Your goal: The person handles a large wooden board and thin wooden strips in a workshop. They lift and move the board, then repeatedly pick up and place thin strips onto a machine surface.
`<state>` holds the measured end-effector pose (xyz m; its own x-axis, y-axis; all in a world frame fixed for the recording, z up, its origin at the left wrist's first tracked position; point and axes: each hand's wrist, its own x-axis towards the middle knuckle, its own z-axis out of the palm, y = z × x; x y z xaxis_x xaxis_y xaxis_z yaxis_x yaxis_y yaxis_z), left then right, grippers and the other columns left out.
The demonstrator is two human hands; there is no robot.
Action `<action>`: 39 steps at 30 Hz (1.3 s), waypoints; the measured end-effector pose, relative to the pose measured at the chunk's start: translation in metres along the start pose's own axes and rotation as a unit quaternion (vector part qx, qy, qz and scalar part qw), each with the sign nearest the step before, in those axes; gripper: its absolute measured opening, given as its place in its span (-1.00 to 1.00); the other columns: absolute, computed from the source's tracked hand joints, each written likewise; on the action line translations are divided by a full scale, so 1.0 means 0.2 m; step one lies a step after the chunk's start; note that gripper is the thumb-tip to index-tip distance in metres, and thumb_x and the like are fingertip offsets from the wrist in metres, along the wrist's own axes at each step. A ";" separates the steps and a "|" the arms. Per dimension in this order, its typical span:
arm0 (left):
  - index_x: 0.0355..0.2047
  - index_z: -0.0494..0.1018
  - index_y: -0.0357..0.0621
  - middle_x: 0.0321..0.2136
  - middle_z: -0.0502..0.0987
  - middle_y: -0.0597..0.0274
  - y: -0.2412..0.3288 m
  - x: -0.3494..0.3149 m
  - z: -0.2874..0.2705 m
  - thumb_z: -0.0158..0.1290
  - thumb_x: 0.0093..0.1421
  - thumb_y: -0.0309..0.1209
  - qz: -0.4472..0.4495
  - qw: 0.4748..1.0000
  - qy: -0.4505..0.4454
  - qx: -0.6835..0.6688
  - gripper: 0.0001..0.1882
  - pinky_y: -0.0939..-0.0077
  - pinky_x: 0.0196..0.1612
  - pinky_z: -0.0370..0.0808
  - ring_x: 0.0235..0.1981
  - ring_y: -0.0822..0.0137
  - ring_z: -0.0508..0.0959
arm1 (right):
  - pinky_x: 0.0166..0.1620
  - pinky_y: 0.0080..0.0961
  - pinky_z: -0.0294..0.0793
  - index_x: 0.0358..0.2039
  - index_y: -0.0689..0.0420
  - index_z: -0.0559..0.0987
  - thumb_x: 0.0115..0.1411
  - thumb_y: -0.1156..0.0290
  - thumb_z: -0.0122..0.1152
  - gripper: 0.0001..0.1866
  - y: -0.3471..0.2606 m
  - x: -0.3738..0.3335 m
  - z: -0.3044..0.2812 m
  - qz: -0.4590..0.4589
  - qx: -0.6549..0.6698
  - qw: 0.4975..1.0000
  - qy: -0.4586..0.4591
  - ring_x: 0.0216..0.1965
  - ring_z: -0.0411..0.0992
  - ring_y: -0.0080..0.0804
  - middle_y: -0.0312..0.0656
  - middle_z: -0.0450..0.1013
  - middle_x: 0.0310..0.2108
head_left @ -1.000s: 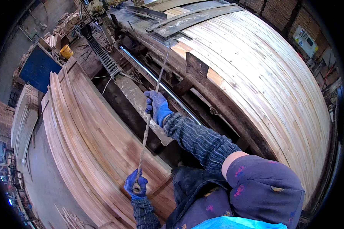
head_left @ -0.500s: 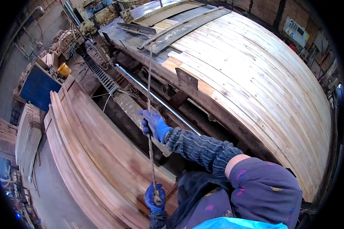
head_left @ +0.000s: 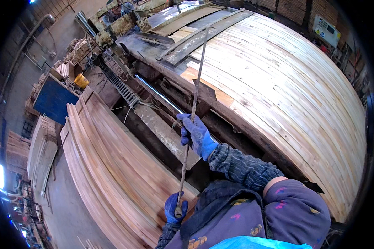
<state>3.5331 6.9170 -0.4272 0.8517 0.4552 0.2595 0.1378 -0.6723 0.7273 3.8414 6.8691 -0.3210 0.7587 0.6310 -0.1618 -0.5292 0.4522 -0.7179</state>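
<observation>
A long, thin, rusty metal rod [head_left: 198, 70] slants up and away in front of me. My right hand [head_left: 196, 135], in a blue glove, is closed round its middle. Lower down, my left hand [head_left: 175, 207], gloved in blue too, grips the rod near its thick, knobbed near end. The far tip appears over a dark flat bar [head_left: 212, 35] lying across the pale boards; whether it touches cannot be told. Beneath the rod runs the rusty edge of a machine bed, with an upright metal plate [head_left: 205, 89] beside the rod.
Pale wooden strips [head_left: 286, 91] cover the wide machine bed on the right. Stacked long boards [head_left: 112, 166] lie at left, near a blue panel [head_left: 56, 99] and a yellow bucket [head_left: 81, 81]. A ladder-like cable chain [head_left: 120, 85] and a shiny shaft [head_left: 158, 94] run along the bed's side.
The rod has swung to the right, its far tip now over the dark bar. My right hand has moved right with it; my left has shifted slightly right. The view has shifted a little.
</observation>
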 end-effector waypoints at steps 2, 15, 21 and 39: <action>-0.02 0.53 -0.07 -0.16 0.59 0.04 0.03 0.01 0.01 0.23 0.05 -0.39 0.016 1.000 0.000 0.001 -0.57 0.21 -0.04 0.50 -0.13 0.01 0.59 | -0.48 -0.47 0.42 0.06 0.05 0.43 0.38 0.17 0.07 -0.67 -0.05 -0.04 -0.02 -0.016 -0.001 1.000 0.002 -0.55 0.29 -0.52 -0.32 0.31 -0.49; -0.03 0.52 -0.16 -0.18 0.59 -0.01 0.14 0.02 0.07 0.19 0.09 -0.41 0.014 0.998 0.019 -0.050 -0.60 0.19 -0.07 0.50 -0.16 -0.04 0.59 | -0.50 -0.52 0.41 0.09 0.08 0.41 0.35 0.19 0.12 -0.62 -0.20 -0.16 -0.09 -0.039 0.026 0.998 0.031 -0.54 0.27 -0.55 -0.34 0.30 -0.49; -0.05 0.53 -0.16 -0.16 0.60 0.00 0.11 0.05 0.06 0.20 0.09 -0.40 0.009 0.998 0.030 -0.057 -0.62 0.18 -0.05 0.50 -0.12 -0.03 0.58 | -0.48 -0.57 0.40 0.08 0.11 0.41 0.35 0.19 0.14 -0.61 -0.23 -0.17 -0.09 -0.054 0.030 0.997 0.042 -0.51 0.29 -0.58 -0.34 0.30 -0.48; -0.06 0.58 -0.07 -0.67 0.48 0.16 0.51 0.83 -0.11 0.32 -0.06 -0.48 0.275 0.961 0.020 -0.011 -0.53 0.31 -0.56 0.43 -0.68 0.15 0.51 | -0.53 -0.57 0.45 -0.05 0.13 0.36 0.34 0.20 0.09 -0.69 -0.25 0.48 0.19 -0.123 -0.144 0.982 0.027 -0.55 0.37 -0.55 -0.20 0.48 -0.33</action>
<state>3.6772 6.9359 -0.2966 0.7721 0.0570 0.6330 -0.3388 -0.8057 0.4859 3.9264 6.9311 -0.2746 0.8733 0.4871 0.0091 -0.2048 0.3840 -0.9003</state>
